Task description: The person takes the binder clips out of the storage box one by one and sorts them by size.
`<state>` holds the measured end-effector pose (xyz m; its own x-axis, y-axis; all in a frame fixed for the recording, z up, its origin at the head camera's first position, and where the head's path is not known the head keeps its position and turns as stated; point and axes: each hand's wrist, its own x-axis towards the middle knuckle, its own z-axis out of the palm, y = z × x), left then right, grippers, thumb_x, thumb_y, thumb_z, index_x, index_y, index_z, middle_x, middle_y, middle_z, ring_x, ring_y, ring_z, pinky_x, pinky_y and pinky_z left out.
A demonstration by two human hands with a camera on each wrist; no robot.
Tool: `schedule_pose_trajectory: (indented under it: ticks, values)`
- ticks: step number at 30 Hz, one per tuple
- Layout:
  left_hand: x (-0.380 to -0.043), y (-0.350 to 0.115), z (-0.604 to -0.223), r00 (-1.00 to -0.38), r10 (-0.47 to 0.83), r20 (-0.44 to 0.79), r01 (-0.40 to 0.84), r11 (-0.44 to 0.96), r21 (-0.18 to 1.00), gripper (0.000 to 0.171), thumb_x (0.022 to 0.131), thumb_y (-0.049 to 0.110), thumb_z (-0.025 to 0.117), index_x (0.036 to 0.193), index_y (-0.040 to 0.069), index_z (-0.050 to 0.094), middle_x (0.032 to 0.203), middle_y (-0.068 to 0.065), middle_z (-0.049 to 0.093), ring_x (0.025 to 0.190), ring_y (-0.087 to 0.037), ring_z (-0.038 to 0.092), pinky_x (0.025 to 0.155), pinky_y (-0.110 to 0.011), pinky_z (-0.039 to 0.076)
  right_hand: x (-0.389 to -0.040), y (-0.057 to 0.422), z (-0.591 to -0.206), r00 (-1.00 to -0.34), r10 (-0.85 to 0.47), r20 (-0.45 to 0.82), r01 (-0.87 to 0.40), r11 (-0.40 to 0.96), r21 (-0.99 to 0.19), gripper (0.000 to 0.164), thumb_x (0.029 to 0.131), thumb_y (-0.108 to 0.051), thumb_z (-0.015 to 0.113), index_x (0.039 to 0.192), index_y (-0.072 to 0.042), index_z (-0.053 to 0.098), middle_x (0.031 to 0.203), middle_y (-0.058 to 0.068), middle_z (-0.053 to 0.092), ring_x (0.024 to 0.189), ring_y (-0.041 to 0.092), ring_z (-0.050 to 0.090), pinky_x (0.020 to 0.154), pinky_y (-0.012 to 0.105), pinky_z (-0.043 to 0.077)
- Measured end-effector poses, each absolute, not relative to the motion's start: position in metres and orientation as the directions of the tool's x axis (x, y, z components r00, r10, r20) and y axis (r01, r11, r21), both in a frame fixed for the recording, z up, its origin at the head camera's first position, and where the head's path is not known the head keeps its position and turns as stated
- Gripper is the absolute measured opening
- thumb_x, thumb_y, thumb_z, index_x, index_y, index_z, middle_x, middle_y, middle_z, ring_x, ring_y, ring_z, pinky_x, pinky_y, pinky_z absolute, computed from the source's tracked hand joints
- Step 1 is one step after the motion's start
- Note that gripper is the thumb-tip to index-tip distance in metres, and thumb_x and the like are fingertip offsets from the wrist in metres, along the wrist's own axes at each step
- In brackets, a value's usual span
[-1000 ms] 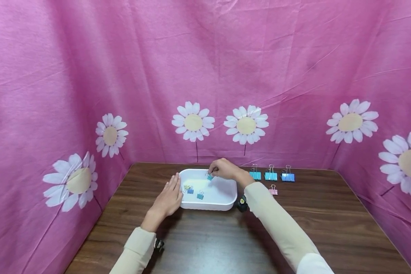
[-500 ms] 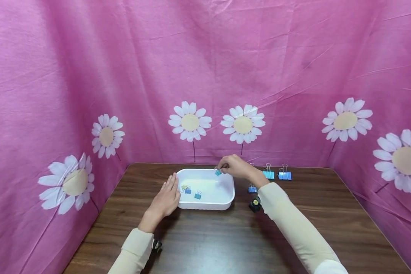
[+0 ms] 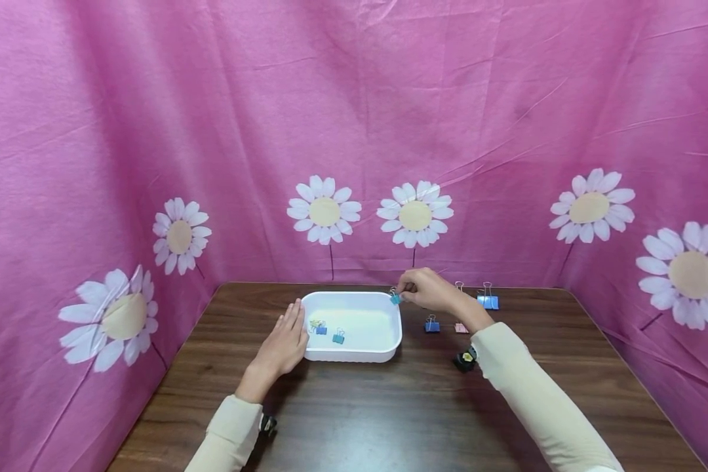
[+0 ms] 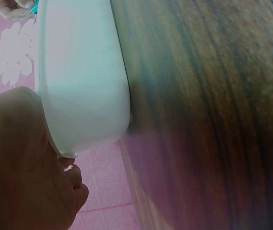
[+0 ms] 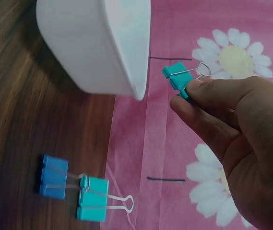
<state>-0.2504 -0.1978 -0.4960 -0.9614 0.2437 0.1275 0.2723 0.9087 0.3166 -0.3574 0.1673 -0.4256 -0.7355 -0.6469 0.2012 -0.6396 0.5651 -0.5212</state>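
My right hand [image 3: 427, 288] pinches a small teal binder clip [image 5: 178, 76] between thumb and fingertips, in the air at the back right corner of the white tray [image 3: 351, 355]. The clip's wire handles stick out past the thumb in the right wrist view. My left hand [image 3: 283, 337] lies with straight fingers along the tray's left wall, touching its rim. Inside the tray sit a teal clip [image 3: 339, 337], a small blue clip [image 3: 321, 330] and a yellow clip [image 3: 314, 324], the last two overlapping near the left end.
Right of the tray on the wooden table [image 3: 354, 406] stand a small blue clip [image 3: 432, 325], a pink clip [image 3: 461, 328] and a larger blue clip [image 3: 488, 301]. A large teal clip [image 5: 93, 199] shows in the right wrist view. Pink flowered cloth [image 3: 354, 131] hangs behind the table.
My right hand has carried the teal clip rightward from inside the tray to its back right corner. The left hand stays at the tray's side. The head view has shifted slightly.
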Motion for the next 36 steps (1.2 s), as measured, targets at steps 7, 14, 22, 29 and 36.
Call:
schedule_pose_trajectory:
  ticks: [7,14,22,29,36]
  values:
    - [-0.250,-0.198,-0.495,-0.962,0.242,0.127,0.271,0.908,0.321,0.059,0.112,0.016,0.037,0.162,-0.013,0.027,0.176,-0.026,0.018,0.163,-0.046,0.022,0.134,-0.059,0.024,-0.350,0.191,-0.427,-0.747,-0.627,0.220,-0.639,0.587,-0.497,0.007,0.096,-0.002,0.075,0.097,-0.008,0.078,0.095,0.002,0.079,0.084,0.010,0.073,0.074,0.024,0.064]
    - [-0.249,-0.198,-0.495,-0.962,0.242,0.130,0.272,0.906,0.323,0.059,0.112,0.016,0.037,0.162,-0.013,0.027,0.175,-0.027,0.019,0.163,-0.046,0.022,0.134,-0.058,0.024,-0.344,0.215,-0.428,-0.763,-0.587,0.269,-0.640,0.631,-0.438,0.016,0.096,-0.001,0.074,0.109,-0.008,0.080,0.102,0.004,0.080,0.088,0.012,0.072,0.078,0.031,0.064]
    - [-0.249,-0.198,-0.496,-0.961,0.241,0.138,0.274,0.906,0.324,0.058,0.112,0.015,0.038,0.162,-0.014,0.029,0.175,-0.028,0.021,0.163,-0.046,0.023,0.133,-0.059,0.024,-0.336,0.245,-0.436,-0.766,-0.556,0.322,-0.642,0.643,-0.418,0.009,0.093,0.000,0.077,0.100,-0.005,0.079,0.095,0.005,0.077,0.084,0.013,0.072,0.075,0.030,0.065]
    - [-0.249,-0.198,-0.496,-0.960,0.244,0.138,0.276,0.904,0.326,0.059,0.112,0.015,0.038,0.161,-0.014,0.028,0.175,-0.028,0.020,0.163,-0.046,0.023,0.133,-0.060,0.024,-0.329,0.272,-0.442,-0.794,-0.511,0.330,-0.608,0.675,-0.418,0.011,0.092,0.001,0.075,0.099,-0.007,0.079,0.095,0.004,0.078,0.083,0.012,0.071,0.075,0.031,0.064]
    - [-0.248,-0.197,-0.496,-0.959,0.245,0.140,0.278,0.905,0.322,0.058,0.112,0.015,0.038,0.161,-0.014,0.029,0.175,-0.028,0.021,0.162,-0.046,0.023,0.133,-0.060,0.025,-0.323,0.295,-0.448,-0.810,-0.473,0.347,-0.585,0.690,-0.425,0.012,0.091,0.004,0.075,0.097,-0.006,0.078,0.094,0.007,0.078,0.084,0.014,0.072,0.075,0.033,0.065]
